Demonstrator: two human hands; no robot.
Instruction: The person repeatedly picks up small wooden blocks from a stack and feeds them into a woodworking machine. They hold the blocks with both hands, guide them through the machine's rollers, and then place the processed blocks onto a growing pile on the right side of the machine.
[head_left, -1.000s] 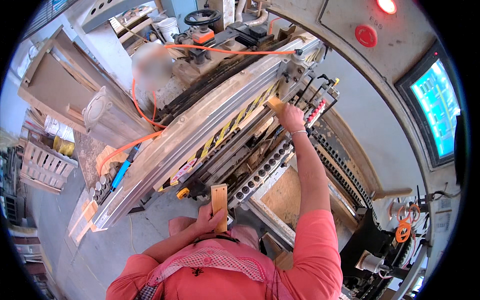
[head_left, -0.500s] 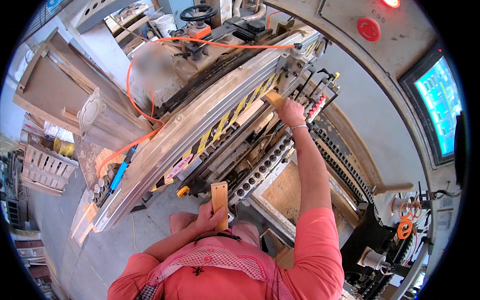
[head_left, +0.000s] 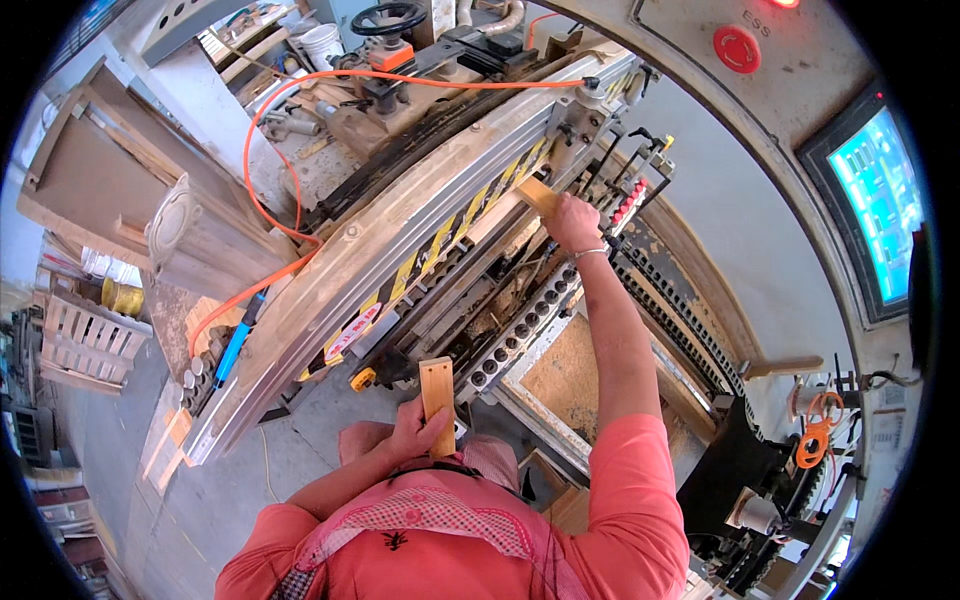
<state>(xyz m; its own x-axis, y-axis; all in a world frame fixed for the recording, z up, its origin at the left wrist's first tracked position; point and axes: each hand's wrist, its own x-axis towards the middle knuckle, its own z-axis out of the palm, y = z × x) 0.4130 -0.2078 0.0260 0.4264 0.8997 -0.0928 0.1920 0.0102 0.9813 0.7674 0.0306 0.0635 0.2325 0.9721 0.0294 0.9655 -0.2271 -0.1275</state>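
My left hand [head_left: 412, 430] is closed round a short, flat wooden board [head_left: 437, 400] held upright close to my body; two small dark spots show near the board's top end. With my right arm stretched out, my right hand [head_left: 575, 222] grips a second wooden piece [head_left: 538, 196] over the machine bed. That piece lies at the end of a pale wooden strip [head_left: 497, 220] beside the yellow-and-black striped edge [head_left: 450, 238]. Whether the two touch, I cannot tell. My right fingertips are partly hidden behind the hand.
A long metal beam [head_left: 350, 232] crosses in front of me, with an orange hose [head_left: 430, 82] over it. Black round knobs [head_left: 520, 332] line a rail near my right forearm. At the right are a lit screen [head_left: 878, 205] and a red push button [head_left: 737, 48].
My right hand and its wooden piece have shifted slightly left in the picture, as has the machine behind them. My left hand still holds its board, almost unmoved.
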